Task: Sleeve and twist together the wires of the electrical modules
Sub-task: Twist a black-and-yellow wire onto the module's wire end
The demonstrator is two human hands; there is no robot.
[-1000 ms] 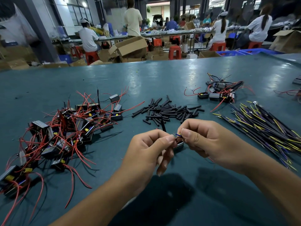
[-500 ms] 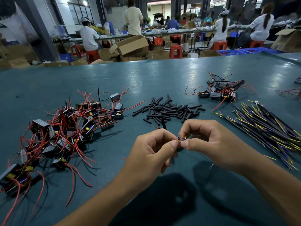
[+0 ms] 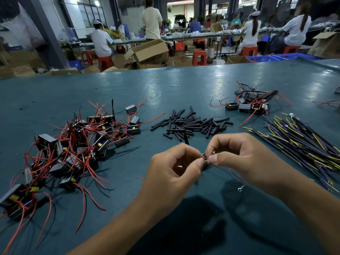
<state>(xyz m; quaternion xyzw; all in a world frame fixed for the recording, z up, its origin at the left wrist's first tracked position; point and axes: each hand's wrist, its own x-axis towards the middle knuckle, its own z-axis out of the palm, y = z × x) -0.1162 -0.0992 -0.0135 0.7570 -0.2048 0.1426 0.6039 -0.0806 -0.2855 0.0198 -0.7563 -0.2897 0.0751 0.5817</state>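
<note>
Both forearms come in from the near edge and meet over the near middle of the table (image 3: 184,85), hands raised just above it. Left hand (image 3: 174,168) is turned palm-in, fingers curled, thumb and forefinger pinching the small dark module (image 3: 204,159) between the two hands. Right hand (image 3: 244,159) faces it, knuckles up, fingers curled, thumb and forefinger pinching thin wire ends (image 3: 213,152) with blue and yellow showing at the tips, touching the module; how the ends lie on one another is too small to tell. A thin wire with a ring lug (image 3: 240,189) hangs below the right hand, lug near the table.

Far of the hands, in the middle, lies a loose heap of short black sleeves (image 3: 191,124). Left lies a big tangle of modules with red wires (image 3: 73,144). Far right sits a smaller pile of modules (image 3: 252,103). Right, a sheaf of dark wires with yellow and purple (image 3: 303,144) fans toward the near right edge.

Beyond the table, people sit on red stools (image 3: 198,57) at long benches among open boxes (image 3: 147,50)
</note>
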